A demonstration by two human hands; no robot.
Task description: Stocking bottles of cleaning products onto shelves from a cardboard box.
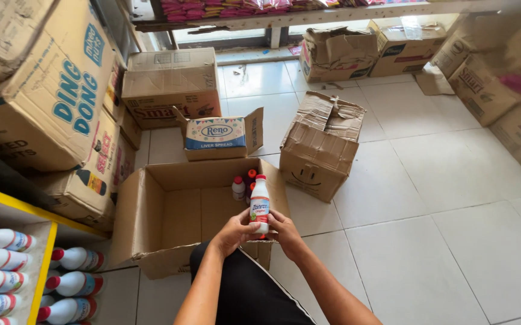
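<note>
We see a crumpled cardboard box (pixel 322 144) on the tiled floor (pixel 453 241); a small blue-and-white carton (pixel 218 137) just behind the open box (pixel 176 210); white bottles with red caps (pixel 68 283) lie on a yellow-edged shelf (pixel 25 207) at left.

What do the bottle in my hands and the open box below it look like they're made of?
The bottle, held upright between the left hand and right hand, looks like opaque white plastic with a smooth, slightly glossy skin, a red screw cap and a printed label. The open box is plain brown corrugated cardboard, matte, with creased flaps and raw edges.
</note>
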